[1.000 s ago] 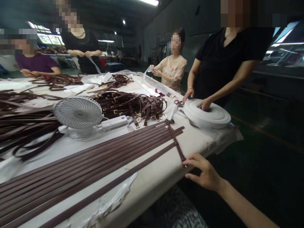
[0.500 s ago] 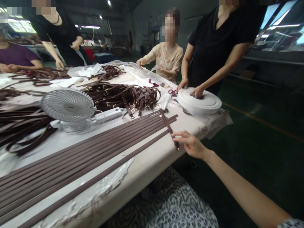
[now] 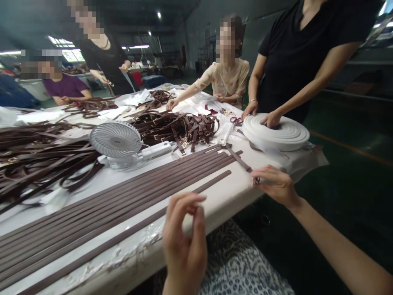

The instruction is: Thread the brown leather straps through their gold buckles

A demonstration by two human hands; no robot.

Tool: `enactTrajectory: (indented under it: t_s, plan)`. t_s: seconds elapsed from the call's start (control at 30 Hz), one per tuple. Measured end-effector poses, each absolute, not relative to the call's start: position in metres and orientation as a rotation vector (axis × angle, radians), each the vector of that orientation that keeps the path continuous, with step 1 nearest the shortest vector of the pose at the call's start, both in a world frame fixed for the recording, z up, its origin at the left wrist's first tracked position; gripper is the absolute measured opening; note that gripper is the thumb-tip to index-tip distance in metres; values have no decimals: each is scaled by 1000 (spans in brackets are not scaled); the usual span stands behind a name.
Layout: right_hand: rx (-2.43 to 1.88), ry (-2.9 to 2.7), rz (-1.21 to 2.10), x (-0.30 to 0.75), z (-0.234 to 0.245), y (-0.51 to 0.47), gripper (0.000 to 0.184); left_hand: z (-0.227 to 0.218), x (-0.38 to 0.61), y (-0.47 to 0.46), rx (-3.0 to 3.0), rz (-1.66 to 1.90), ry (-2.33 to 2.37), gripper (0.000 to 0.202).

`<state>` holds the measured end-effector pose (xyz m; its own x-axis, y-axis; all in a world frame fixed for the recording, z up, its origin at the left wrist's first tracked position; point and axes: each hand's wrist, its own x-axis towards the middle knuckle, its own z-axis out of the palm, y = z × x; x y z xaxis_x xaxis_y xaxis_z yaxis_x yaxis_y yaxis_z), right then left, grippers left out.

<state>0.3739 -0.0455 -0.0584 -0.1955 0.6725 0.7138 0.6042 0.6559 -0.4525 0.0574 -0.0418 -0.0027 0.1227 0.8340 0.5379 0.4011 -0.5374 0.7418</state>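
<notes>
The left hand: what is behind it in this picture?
Behind the left hand runs the nearest long brown strap; its stretch covered by the hand cannot be seen.

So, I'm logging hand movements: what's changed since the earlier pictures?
The left hand has come into view, holding nothing visible. The short buckled strap has swung rightward off the front brown strip's end, the right hand at its near metal end. A floral-topped co-worker's hand has reached the strap pile. Desk fan and white coiled roll stayed put.

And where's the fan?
In the head view, the white fan stands on the table, left of centre, just behind the row of long brown strips and beside the buckled straps.
</notes>
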Motion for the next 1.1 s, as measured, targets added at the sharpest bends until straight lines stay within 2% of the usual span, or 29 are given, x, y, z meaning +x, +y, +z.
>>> enactTrajectory:
  t_s: [0.07, 0.2, 0.27, 0.43, 0.6, 0.77, 1.1]
  plan:
    - [-1051, -1757, 55, 375, -58, -37, 35, -9, 78, -20, 2075, 1210, 1254, 21]
    - [-1061, -1686, 179, 368, -69, -5, 32, -29, 121, 35, 2294, 616, 1469, 19]
    - [-1064, -1659, 247, 363, -75, 12, 32, -38, 130, 52, 2363, 488, 1435, 14]
    - [-1048, -1669, 406, 359, -76, 35, 34, -48, 115, 67, 2205, 557, 1163, 5]
    - [-992, -1679, 581, 348, -67, 38, 34, -49, 94, 76, 1685, 720, 815, 22]
    - [-970, -1689, 696, 341, -59, 43, 35, -49, 87, 81, 1459, 699, 652, 37]
    - [-912, -2010, 878, 347, -39, 54, 33, -56, 86, 81, 1495, 550, 675, 50]
